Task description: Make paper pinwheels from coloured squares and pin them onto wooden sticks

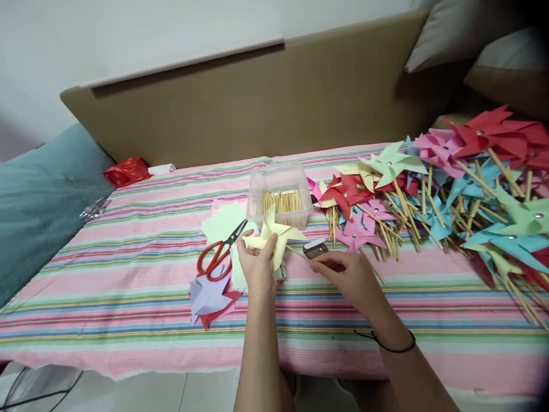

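My left hand [258,260] grips a pale yellow paper pinwheel [281,232], with the thumb pressed on its middle. A thin wooden stick [299,253] runs from the pinwheel toward the right, and my right hand [343,274] pinches its far end. Just above those fingertips lies a small dark object with a white top [315,247]. Red-handled scissors [221,252] rest on green paper sheets [225,220] left of my left hand. Behind the pinwheel stands a clear plastic box [281,171] of wooden sticks [283,200].
Many finished pinwheels [394,166] on sticks are heaped at the right. Purple cut paper [209,294] lies over red paper [218,312] near the scissors. A red plastic bag [128,171] sits at the back left. The striped cloth [141,252] covers the surface, backed by a brown backrest [257,103].
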The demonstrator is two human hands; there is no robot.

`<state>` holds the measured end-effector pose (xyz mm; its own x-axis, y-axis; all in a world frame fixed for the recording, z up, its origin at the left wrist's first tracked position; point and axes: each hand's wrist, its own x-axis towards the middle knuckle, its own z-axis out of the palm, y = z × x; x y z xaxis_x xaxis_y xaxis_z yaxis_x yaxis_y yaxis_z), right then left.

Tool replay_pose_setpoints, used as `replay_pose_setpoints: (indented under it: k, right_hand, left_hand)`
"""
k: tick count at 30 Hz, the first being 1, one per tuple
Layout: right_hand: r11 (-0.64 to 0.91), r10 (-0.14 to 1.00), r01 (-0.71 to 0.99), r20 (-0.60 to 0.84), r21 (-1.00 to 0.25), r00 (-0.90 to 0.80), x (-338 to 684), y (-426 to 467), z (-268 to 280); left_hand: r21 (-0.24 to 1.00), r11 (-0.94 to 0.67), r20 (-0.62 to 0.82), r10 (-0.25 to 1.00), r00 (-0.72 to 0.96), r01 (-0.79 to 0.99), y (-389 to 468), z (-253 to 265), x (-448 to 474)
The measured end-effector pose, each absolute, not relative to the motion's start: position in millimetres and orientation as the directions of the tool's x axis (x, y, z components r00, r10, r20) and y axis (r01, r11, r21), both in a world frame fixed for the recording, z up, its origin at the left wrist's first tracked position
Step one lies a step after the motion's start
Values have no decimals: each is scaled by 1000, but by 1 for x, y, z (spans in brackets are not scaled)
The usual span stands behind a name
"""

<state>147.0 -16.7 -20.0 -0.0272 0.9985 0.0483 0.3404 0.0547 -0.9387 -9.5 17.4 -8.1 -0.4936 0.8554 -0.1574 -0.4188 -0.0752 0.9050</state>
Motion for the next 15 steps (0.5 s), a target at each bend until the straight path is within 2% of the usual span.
replay_pose_setpoints:
  k: [9,15]
  right_hand:
    - [40,999,337,45,-941,8,155,-14,-25]
    - [27,991,391,-27,-920,-130,154,-14,-25]
  left_hand:
    - [882,-139,-159,810,-564,-449,19,-4,-13]
    - [897,-101,-144,854,-500,-431,18,-7,-13]
